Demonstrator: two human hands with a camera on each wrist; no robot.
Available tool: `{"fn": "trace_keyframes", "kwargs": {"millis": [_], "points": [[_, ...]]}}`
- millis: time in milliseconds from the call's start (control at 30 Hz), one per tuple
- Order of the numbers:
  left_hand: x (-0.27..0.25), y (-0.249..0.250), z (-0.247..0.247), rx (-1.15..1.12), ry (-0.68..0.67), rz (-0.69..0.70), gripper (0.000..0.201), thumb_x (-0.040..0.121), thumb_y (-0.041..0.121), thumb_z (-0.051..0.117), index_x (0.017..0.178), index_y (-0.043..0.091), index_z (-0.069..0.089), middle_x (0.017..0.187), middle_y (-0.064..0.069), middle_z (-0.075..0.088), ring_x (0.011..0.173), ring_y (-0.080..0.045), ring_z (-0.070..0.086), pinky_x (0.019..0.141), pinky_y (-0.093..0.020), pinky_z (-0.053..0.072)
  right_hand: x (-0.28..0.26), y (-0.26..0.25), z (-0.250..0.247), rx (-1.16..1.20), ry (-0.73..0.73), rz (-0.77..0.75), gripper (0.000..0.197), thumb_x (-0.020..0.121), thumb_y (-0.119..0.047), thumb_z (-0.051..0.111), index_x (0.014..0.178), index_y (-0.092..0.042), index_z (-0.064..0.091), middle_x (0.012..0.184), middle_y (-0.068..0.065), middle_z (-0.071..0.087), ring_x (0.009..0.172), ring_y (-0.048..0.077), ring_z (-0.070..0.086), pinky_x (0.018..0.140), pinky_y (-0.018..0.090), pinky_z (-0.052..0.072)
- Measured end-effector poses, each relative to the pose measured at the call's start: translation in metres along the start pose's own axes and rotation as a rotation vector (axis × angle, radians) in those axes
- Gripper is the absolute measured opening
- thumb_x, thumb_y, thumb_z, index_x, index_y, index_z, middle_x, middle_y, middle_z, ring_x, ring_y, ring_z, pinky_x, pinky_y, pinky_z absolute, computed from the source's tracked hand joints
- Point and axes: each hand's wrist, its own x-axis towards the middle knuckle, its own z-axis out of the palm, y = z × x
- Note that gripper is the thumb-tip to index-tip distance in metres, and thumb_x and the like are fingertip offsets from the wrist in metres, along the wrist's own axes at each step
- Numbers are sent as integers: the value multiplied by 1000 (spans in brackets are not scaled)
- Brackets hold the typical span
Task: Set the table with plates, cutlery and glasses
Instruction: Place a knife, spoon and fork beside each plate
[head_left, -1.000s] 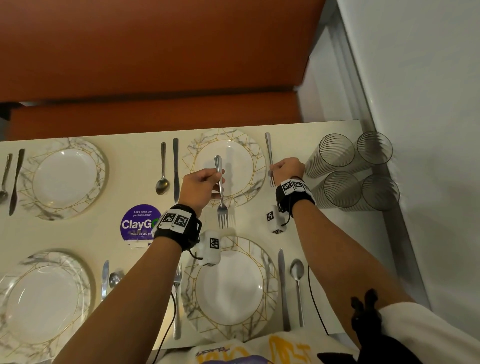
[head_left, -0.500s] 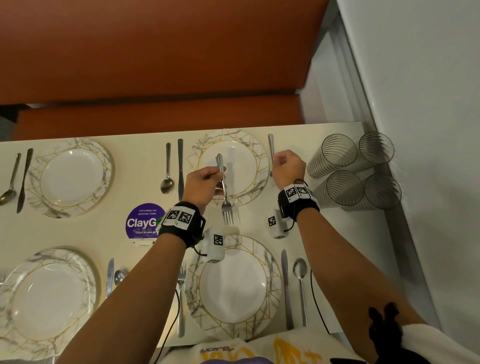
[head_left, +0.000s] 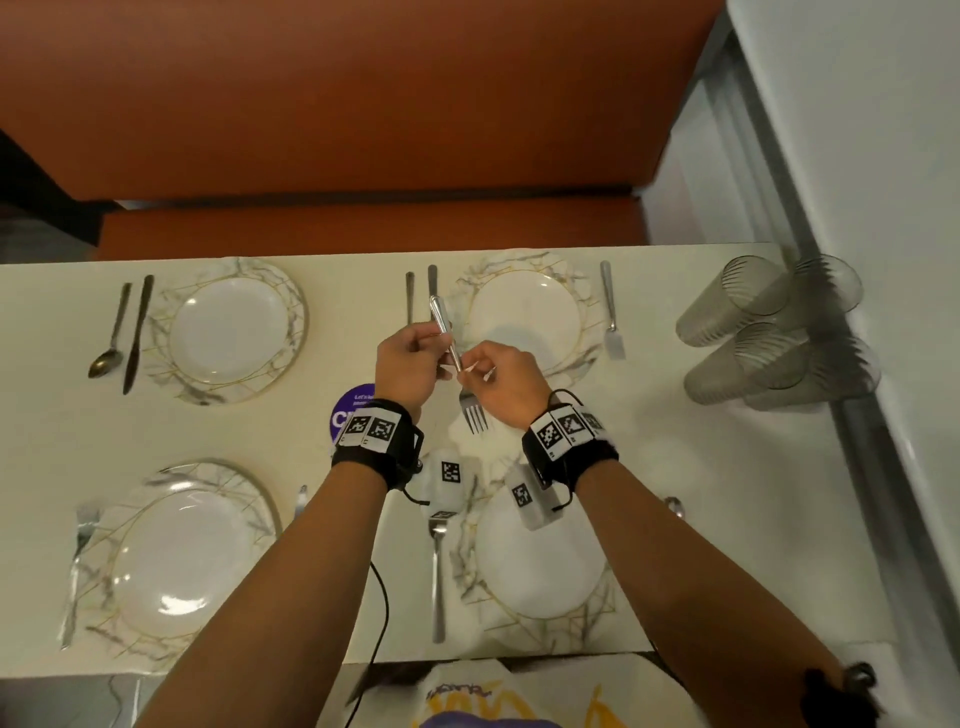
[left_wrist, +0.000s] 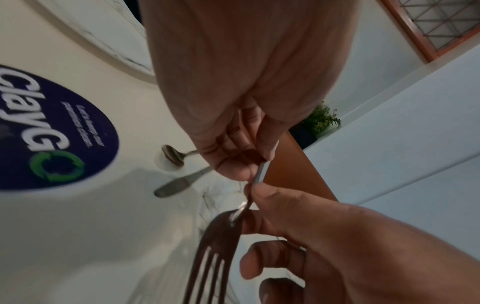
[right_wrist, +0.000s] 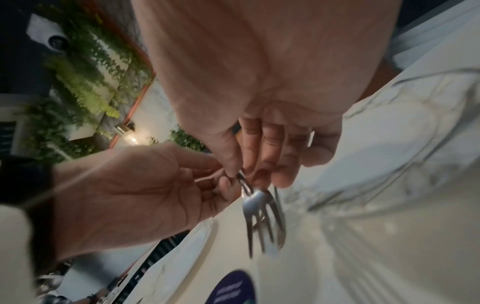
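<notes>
A steel fork (head_left: 451, 345) hangs above the table between the far right plate (head_left: 524, 317) and the near right plate (head_left: 540, 566), tines (head_left: 475, 415) pointing toward me. My left hand (head_left: 439, 349) pinches its handle. My right hand (head_left: 474, 371) pinches the neck just above the tines. In the left wrist view the left fingers (left_wrist: 233, 164) curl round the handle, and the right thumb (left_wrist: 275, 197) presses on the neck above the fork (left_wrist: 213, 257). In the right wrist view the right fingertips (right_wrist: 233, 168) close on the fork (right_wrist: 259, 216).
Several ribbed glasses (head_left: 779, 338) stand clustered at the table's right edge by the wall. Two more plates (head_left: 228, 332) (head_left: 182, 551) lie to the left with cutlery beside them. A fork (head_left: 610, 317) lies right of the far plate, another (head_left: 439, 571) left of the near plate. A purple sticker (head_left: 356, 400) marks the centre.
My right hand left the fork lying right of the far plate, moved left and took hold of the fork in my left hand. The left hand kept its hold.
</notes>
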Motion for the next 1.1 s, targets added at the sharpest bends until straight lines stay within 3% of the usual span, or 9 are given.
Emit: {"fn": "trace_keyframes", "kwargs": {"millis": [100,200,333,400,600,700,767,867,1100], "points": [[0,-3,-41,5,-2,11,14,99,1,64,109,3,73,81,-10,71,67,-16,65,64,-29,59,-4,-22,37,31,-3,-11,10,88,-18,74,96,-14,74,82,-9,67,77,7,61,74,17,48],[2,-6,-86,9,-14,-9,15,102,8,61,111,4,72,89,-13,73,72,-19,67,69,-35,62,-1,-48,73,44,-20,-16,10,87,-16,75,96,-11,75,82,-9,67,77,6,60,69,11,43],[13,-13,-151,40,-28,-46,22,106,14,53,115,7,72,93,-8,73,67,-16,65,56,-24,55,21,-82,113,35,-30,-19,12,88,-17,74,97,-10,74,82,-7,65,74,2,59,68,13,44],[17,-21,-181,141,-39,-46,22,106,16,53,114,10,72,96,-7,75,70,-16,65,58,-25,52,37,-95,131,39,-3,9,11,89,-18,73,96,-11,74,81,-9,64,72,-3,57,67,12,43],[25,-55,-250,393,-82,-46,21,103,10,53,107,11,74,94,-7,78,69,-14,67,50,-10,44,94,-110,169,26,56,161,9,91,-22,71,99,-18,75,93,-2,74,77,12,70,66,22,54],[27,-67,-269,468,-93,-26,20,102,11,56,101,17,75,86,2,77,71,-13,69,60,-15,50,117,-110,182,-13,82,206,11,90,-19,72,100,-14,77,99,3,75,88,17,71,78,24,56],[29,-73,-276,515,-114,-16,20,100,13,59,100,23,75,84,9,77,77,-12,72,73,-25,58,129,-109,188,-48,77,233,14,91,-17,71,102,-10,77,103,6,75,89,16,68,76,20,50],[32,-78,-279,566,-155,-32,17,98,15,61,102,23,76,87,9,77,83,-12,73,85,-30,60,142,-108,194,-82,58,278,15,92,-12,68,100,-8,79,103,4,76,82,11,64,71,16,46],[43,-82,-276,550,-204,-59,17,97,14,63,103,23,76,92,8,76,88,-15,72,89,-34,60,165,-109,202,-160,32,339,11,85,-20,77,87,-11,82,89,6,78,84,20,73,70,18,51]]}}
